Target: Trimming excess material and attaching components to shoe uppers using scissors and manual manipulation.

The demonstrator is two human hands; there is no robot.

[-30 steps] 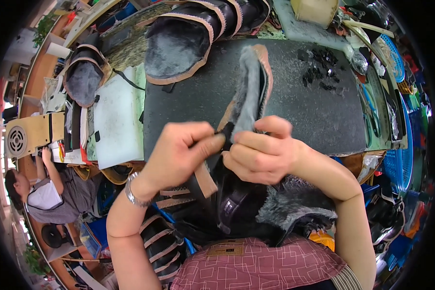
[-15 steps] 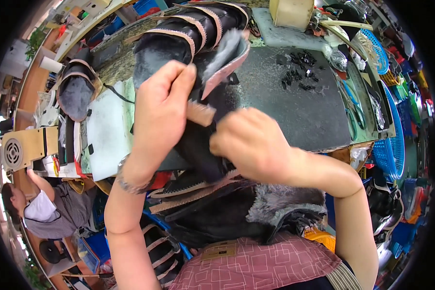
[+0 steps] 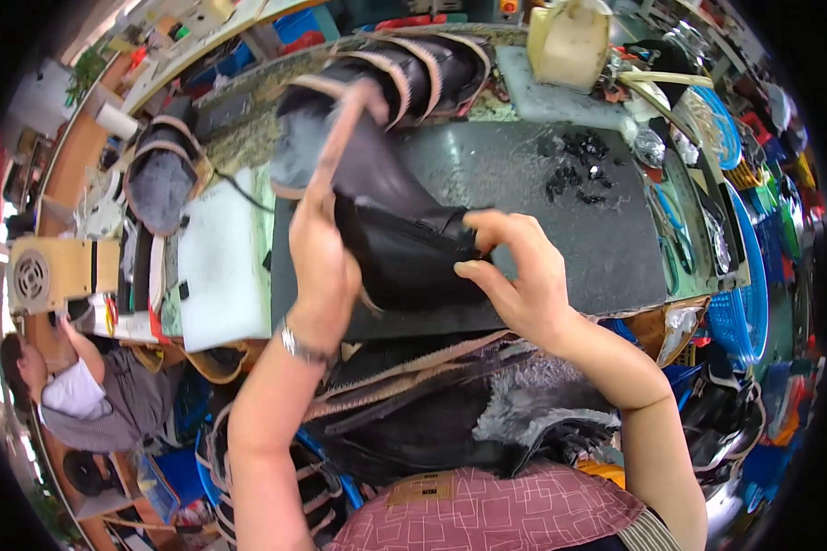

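boot upper point(image 3: 404, 266) over mat point(image 3: 597, 248) | left of mat: board point(image 3: 225, 266) | right: basket point(image 3: 753, 285) | behind: block point(image 3: 570, 44)

Boot upper point(image 3: 404, 262): black leather, pinkish-tan edge strip point(image 3: 341, 142). Stacked boot uppers point(image 3: 455, 72): black, tan zigzag trim point(image 3: 398, 81), grey fur lining point(image 3: 296, 156). Fur piece point(image 3: 528, 395): mottled grey. Work mat point(image 3: 570, 239): charcoal, pale speckle. Cutting board point(image 3: 225, 275): white. Apron point(image 3: 533, 505): maroon, thin pale rectangle outlines; tan label point(image 3: 421, 489); striped band point(image 3: 651, 531). Wristwatch point(image 3: 303, 348): silver. Mesh basket point(image 3: 752, 294): blue.

Downward head-worn fisheye view
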